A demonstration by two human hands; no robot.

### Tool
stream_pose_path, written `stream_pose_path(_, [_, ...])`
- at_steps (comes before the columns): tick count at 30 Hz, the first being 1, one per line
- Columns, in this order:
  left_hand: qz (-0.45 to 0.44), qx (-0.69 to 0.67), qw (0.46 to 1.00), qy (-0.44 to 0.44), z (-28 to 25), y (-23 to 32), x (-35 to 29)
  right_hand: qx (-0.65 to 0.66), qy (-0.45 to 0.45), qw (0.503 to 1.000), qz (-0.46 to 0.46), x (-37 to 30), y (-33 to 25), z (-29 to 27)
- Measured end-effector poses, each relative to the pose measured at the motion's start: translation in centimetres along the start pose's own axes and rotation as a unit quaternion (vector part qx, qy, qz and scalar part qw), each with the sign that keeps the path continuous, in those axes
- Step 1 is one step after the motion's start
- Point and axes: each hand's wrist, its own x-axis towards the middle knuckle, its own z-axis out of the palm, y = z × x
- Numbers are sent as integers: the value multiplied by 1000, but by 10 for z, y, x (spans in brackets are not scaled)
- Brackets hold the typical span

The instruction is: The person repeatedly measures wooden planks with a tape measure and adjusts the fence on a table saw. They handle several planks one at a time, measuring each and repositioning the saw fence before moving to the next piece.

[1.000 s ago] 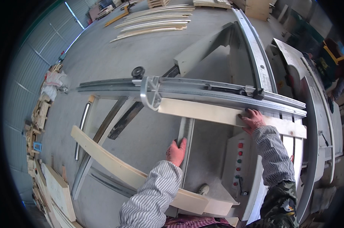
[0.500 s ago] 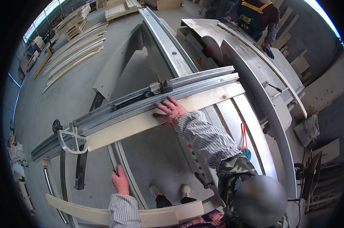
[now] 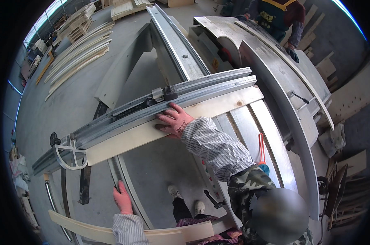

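Note:
A long pale wooden board (image 3: 131,146) lies along the ruled metal fence (image 3: 211,87) of a sliding-table saw. My right hand (image 3: 176,121), in a pink glove, rests across the board near its middle, fingers spread and lying on it close to the fence. Lower down on the left, my left hand (image 3: 122,198), also pink-gloved, is wrapped round a metal bar (image 3: 129,185) of the table frame; its fingertips are partly hidden. A fan-shaped metal stop (image 3: 72,157) touches the board's left end. Behind my right fingers, a black clamp block (image 3: 170,92) sits on the fence.
Near my body lies another pale board (image 3: 80,224). A teal-and-red tool (image 3: 263,167) rests on the metal table (image 3: 270,134). A guarded saw blade (image 3: 229,47) stands beyond. Across the machine, a co-worker (image 3: 274,20) stands by a long strip (image 3: 289,61). Boards (image 3: 80,61) lie on the floor.
Both hands have shifted slightly left in view, along with the clamp block, the stop and the frame bar. My left foot has stepped forward. The co-worker's gloved hand stays near the strip.

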Motion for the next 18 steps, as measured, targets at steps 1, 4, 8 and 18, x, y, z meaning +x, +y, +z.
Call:
stream_pose_path(1, [16,0,1000,7,2,-2,0,-2,1,1000,0,-1,0,1])
stream_pose_path(4, [34,-6,999,22,5,-4,-2,3,2,1000,1,-1,1,3])
stream_pose_path(8, [-3,-6,1000,-11,4,-2,-7,2,-3,1000,0,-2,3,6])
stream_pose_path(18, [31,-52,998,0,10,0,-15,-16,19,1000,-4,-3,3,9])
